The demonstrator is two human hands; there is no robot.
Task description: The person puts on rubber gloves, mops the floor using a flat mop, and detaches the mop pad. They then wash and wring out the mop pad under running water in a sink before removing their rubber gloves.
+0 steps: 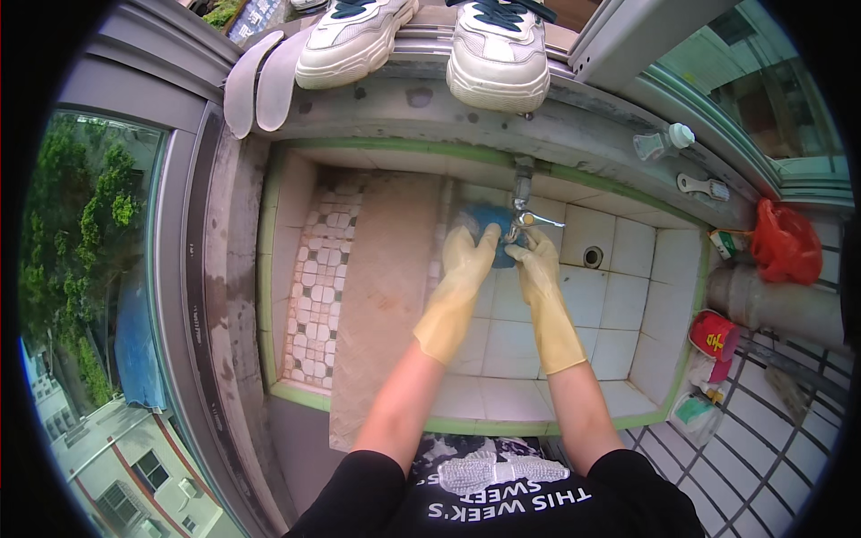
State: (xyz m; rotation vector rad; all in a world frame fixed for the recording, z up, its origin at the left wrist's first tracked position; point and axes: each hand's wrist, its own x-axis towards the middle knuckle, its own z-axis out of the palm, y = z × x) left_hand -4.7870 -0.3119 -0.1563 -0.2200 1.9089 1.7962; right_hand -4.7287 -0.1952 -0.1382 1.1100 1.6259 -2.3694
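Note:
In a white-tiled sink (511, 329) both hands are low under a metal faucet (527, 218), wearing pale yellow rubber gloves. My left hand (469, 252) grips a translucent blue thing (496, 218), perhaps a cloth or mesh; its exact kind is unclear. Right of it, my right hand (537, 259) has its fingers curled at the same blue thing, just beneath the spout. The faucet and the gloves hide part of it. To the left of my left hand, a brown slab (387, 269) lies across the sink.
A pair of white sneakers with dark laces (498, 67) and grey insoles (274, 84) rest on the far ledge. A clear bottle (662, 142) and a white brush (703, 187) stand right. Beyond the sink's right rim are a red plastic bag (785, 242) and a pipe (767, 302).

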